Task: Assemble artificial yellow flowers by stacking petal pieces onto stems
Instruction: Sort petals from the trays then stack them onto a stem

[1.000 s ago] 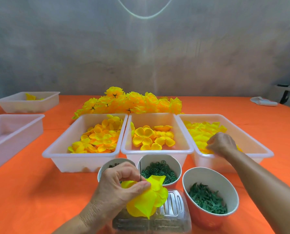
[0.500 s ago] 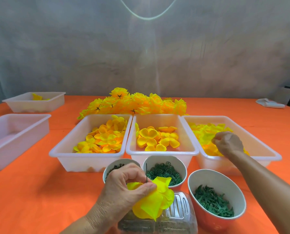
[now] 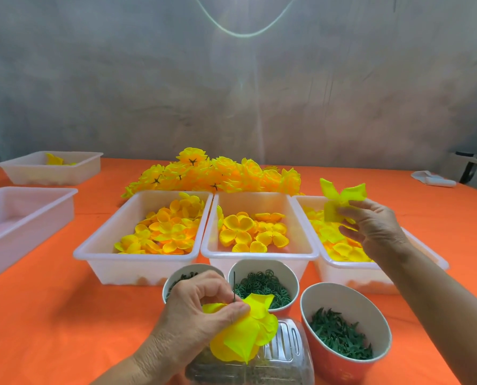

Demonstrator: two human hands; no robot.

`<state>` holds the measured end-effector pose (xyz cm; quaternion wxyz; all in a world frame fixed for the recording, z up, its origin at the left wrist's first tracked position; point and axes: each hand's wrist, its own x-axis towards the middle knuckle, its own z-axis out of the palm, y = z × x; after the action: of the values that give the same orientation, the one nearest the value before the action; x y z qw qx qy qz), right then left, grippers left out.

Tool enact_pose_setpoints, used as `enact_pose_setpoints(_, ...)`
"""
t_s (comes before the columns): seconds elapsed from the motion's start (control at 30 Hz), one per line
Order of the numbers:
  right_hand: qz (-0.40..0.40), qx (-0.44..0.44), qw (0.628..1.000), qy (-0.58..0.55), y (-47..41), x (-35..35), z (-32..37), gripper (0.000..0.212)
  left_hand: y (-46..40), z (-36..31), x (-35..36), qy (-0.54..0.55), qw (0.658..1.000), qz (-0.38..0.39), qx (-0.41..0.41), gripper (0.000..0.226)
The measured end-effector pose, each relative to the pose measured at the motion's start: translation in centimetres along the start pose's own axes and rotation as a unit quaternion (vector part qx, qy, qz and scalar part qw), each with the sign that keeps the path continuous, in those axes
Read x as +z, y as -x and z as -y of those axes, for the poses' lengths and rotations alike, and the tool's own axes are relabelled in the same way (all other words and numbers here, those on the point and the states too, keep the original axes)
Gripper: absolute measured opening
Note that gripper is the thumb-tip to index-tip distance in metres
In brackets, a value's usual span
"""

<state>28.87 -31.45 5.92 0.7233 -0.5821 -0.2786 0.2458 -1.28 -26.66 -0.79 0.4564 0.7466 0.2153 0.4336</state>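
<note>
My left hand (image 3: 201, 309) pinches a partly built yellow flower (image 3: 248, 332) on a thin dark stem (image 3: 234, 287) that pokes up above the petals, low in the middle over a clear plastic container (image 3: 284, 354). My right hand (image 3: 376, 229) holds a single bright yellow petal piece (image 3: 340, 197) raised above the right white tray (image 3: 384, 269) of yellow petals. The middle tray (image 3: 259, 255) and left tray (image 3: 137, 258) hold orange-yellow petal pieces.
Three cups stand in front of the trays: one with green rings (image 3: 262, 286), one with green leaf pieces (image 3: 340, 337), one partly hidden (image 3: 181, 276) behind my left hand. Finished yellow flowers (image 3: 217, 175) are piled behind the trays. Two more white tubs (image 3: 23, 215) (image 3: 51, 168) sit at left.
My right hand has lifted out of the right tray with a yellow petal piece pinched in its fingers. The left hand keeps holding the flower in the same place.
</note>
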Motion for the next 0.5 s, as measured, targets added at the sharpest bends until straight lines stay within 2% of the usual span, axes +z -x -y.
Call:
enact_pose_setpoints(0.07,0.050,0.023,0.998,-0.003,1.3,1.5,0.2,0.027,-0.1,-0.2,-0.1,-0.005,1.000,0.010,0.000,0.014)
enact_pose_setpoints(0.23,0.138,0.066,0.987,-0.040,4.1,4.7,-0.2,0.020,-0.1,-0.7,-0.4,-0.023,0.999,0.031,0.007,0.012)
enact_pose_setpoints(0.37,0.184,0.052,0.981,0.018,6.3,6.3,-0.5,0.010,0.0,-0.8,-0.8,-0.038,0.998,0.039,0.003,0.008)
enact_pose_setpoints(0.43,0.187,0.046,0.980,0.043,7.1,6.6,-0.3,0.020,0.0,-0.9,-0.8,-0.045,0.998,0.040,-0.004,0.008)
enact_pose_setpoints(0.5,0.207,0.026,0.975,0.075,7.9,6.9,0.1,0.015,-0.1,-1.1,-1.0,-0.046,0.998,0.042,-0.013,0.009)
